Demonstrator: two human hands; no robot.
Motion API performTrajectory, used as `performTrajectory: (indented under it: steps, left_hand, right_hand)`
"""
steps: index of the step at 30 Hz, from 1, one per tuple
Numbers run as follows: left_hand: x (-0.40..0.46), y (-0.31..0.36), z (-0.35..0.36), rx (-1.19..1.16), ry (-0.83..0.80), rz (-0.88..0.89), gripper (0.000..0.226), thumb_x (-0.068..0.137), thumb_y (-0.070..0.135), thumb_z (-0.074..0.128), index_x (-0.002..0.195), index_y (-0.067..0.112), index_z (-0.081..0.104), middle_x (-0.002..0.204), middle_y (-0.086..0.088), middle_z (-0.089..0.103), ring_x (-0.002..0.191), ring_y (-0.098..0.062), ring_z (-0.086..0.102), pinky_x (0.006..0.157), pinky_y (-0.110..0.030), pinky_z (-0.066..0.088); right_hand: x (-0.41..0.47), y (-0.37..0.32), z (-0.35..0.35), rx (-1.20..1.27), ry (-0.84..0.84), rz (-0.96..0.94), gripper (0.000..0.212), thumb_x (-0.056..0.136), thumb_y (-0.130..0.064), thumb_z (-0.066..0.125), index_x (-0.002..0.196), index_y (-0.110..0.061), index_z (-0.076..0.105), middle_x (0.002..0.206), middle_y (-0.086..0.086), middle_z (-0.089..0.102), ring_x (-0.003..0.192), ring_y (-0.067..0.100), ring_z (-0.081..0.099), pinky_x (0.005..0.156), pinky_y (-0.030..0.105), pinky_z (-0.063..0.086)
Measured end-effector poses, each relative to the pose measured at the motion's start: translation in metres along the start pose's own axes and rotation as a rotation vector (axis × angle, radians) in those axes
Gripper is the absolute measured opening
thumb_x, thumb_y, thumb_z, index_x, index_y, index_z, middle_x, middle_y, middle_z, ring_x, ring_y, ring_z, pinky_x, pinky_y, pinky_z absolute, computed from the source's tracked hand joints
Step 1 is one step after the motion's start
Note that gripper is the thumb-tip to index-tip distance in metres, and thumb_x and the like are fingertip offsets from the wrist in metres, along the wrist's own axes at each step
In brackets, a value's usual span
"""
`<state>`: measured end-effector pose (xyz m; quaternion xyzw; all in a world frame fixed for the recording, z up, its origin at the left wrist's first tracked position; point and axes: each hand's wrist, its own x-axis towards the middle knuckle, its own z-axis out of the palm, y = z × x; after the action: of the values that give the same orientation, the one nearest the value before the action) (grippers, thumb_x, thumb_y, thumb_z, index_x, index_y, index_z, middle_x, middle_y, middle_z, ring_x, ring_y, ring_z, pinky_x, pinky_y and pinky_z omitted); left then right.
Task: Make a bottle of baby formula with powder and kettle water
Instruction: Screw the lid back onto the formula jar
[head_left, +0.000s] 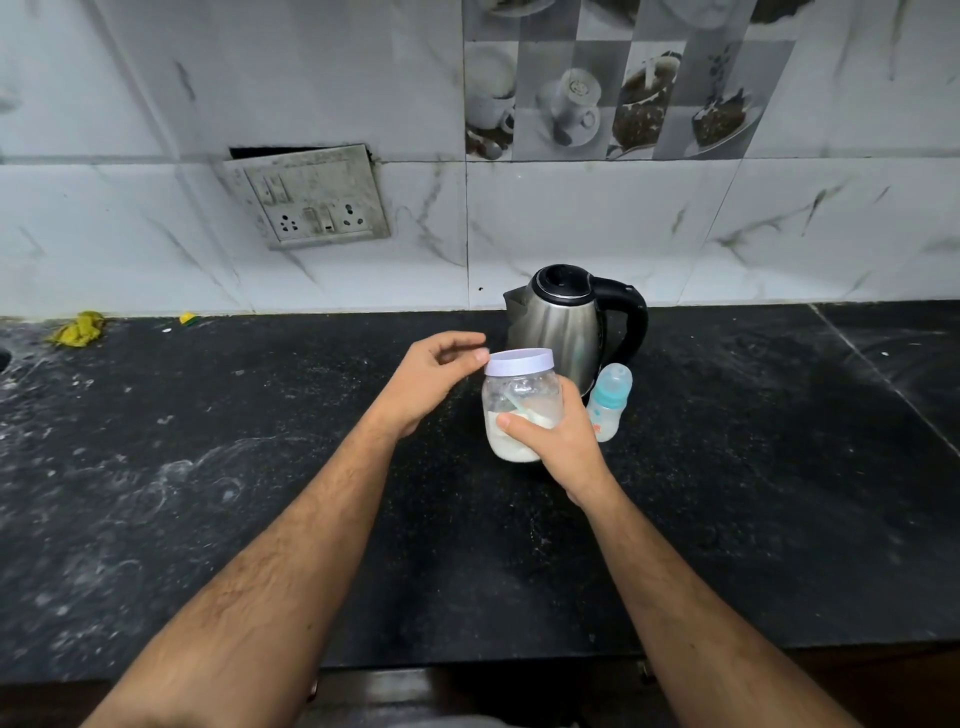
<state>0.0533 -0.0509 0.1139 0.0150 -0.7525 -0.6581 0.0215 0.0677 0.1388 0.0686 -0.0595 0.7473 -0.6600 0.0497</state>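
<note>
A clear plastic jar (519, 400) with a pale lilac lid (519, 362) holds white powder and a scoop. My right hand (558, 441) wraps around the jar's lower half on the black counter (260, 467). My left hand (434, 382) hovers at the lid's left edge, thumb tip touching it, fingers loosely curled and holding nothing. Right behind the jar stands a steel kettle (563, 322) with a black lid and handle. A small baby bottle (609, 400) with a teal cap stands just right of the jar, beside the kettle.
A tiled wall with a dirty switch and socket plate (314, 200) rises behind the counter. A yellow crumpled scrap (78, 328) and a smaller yellow bit (188, 318) lie at the back left. The counter's front edge runs near the bottom of the view.
</note>
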Motion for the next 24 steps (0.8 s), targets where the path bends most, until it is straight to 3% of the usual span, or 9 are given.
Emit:
performTrajectory:
  steps: [3, 6, 8, 13, 17, 19, 22, 24]
  left_hand:
    - [-0.001, 0.006, 0.014, -0.024, -0.089, -0.042, 0.041, 0.095, 0.032, 0.061, 0.133, 0.016, 0.056, 0.128, -0.003, 0.064, 0.120, -0.013, 0.060, 0.106, -0.033, 0.046]
    - [-0.001, 0.014, 0.028, 0.008, -0.138, -0.062, 0.064, 0.086, 0.046, 0.066, 0.142, 0.020, 0.046, 0.124, 0.000, 0.064, 0.113, -0.011, 0.063, 0.099, -0.031, 0.051]
    - [0.000, 0.019, 0.029, 0.031, -0.135, -0.062, 0.071, 0.079, 0.044, 0.072, 0.142, 0.022, 0.045, 0.115, -0.002, 0.067, 0.103, -0.012, 0.068, 0.091, -0.029, 0.054]
    - [-0.001, 0.025, 0.024, -0.040, -0.198, -0.061, 0.058, 0.071, 0.032, 0.077, 0.125, 0.020, 0.057, 0.091, 0.000, 0.074, 0.086, -0.013, 0.072, 0.079, -0.027, 0.055]
    - [-0.001, 0.029, 0.033, -0.074, -0.105, -0.035, 0.047, 0.070, 0.027, 0.079, 0.112, 0.019, 0.060, 0.083, -0.003, 0.073, 0.076, -0.014, 0.070, 0.075, -0.030, 0.056]
    - [0.001, 0.033, 0.036, -0.111, -0.039, -0.034, 0.044, 0.070, 0.026, 0.081, 0.107, 0.018, 0.059, 0.082, -0.006, 0.069, 0.072, -0.016, 0.068, 0.071, -0.032, 0.056]
    - [0.003, 0.039, 0.039, -0.178, -0.003, -0.053, 0.041, 0.074, 0.021, 0.081, 0.104, 0.017, 0.053, 0.076, -0.004, 0.070, 0.065, -0.017, 0.066, 0.067, -0.032, 0.053]
    - [0.002, 0.042, 0.042, -0.179, -0.013, -0.068, 0.043, 0.073, 0.022, 0.081, 0.102, 0.018, 0.050, 0.077, -0.006, 0.070, 0.064, -0.018, 0.066, 0.068, -0.034, 0.052]
  right_hand:
    - [0.000, 0.001, 0.006, -0.054, 0.016, -0.024, 0.085, 0.058, -0.043, 0.087, 0.130, -0.026, 0.046, 0.119, -0.010, 0.063, 0.110, 0.005, 0.062, 0.093, 0.027, 0.051]
    - [-0.003, -0.001, 0.010, -0.081, -0.014, -0.040, 0.079, 0.064, -0.034, 0.089, 0.129, -0.030, 0.045, 0.119, -0.012, 0.063, 0.110, 0.004, 0.061, 0.092, 0.024, 0.050]
    - [-0.004, -0.002, 0.010, -0.045, -0.038, -0.038, 0.076, 0.065, -0.035, 0.088, 0.128, -0.030, 0.046, 0.119, -0.011, 0.063, 0.111, 0.004, 0.061, 0.094, 0.024, 0.050]
    - [-0.001, -0.002, 0.006, 0.147, -0.207, 0.006, 0.078, 0.065, -0.029, 0.083, 0.133, -0.011, 0.049, 0.127, 0.007, 0.066, 0.118, 0.020, 0.064, 0.104, 0.045, 0.049]
    - [-0.001, -0.003, 0.006, 0.220, -0.219, -0.002, 0.078, 0.066, -0.029, 0.082, 0.134, -0.010, 0.049, 0.128, 0.011, 0.065, 0.120, 0.025, 0.062, 0.106, 0.051, 0.046]
    - [-0.002, -0.006, 0.005, 0.274, -0.208, 0.000, 0.083, 0.068, -0.043, 0.084, 0.136, -0.010, 0.049, 0.129, 0.012, 0.065, 0.120, 0.027, 0.062, 0.105, 0.050, 0.048]
    - [-0.006, -0.014, 0.005, 0.351, -0.222, 0.085, 0.094, 0.067, -0.079, 0.065, 0.136, -0.017, 0.051, 0.124, 0.010, 0.068, 0.112, 0.029, 0.067, 0.088, 0.055, 0.056]
    - [-0.006, -0.015, 0.005, 0.389, -0.236, 0.128, 0.088, 0.072, -0.077, 0.062, 0.135, -0.017, 0.052, 0.119, 0.013, 0.070, 0.105, 0.033, 0.070, 0.079, 0.060, 0.057]
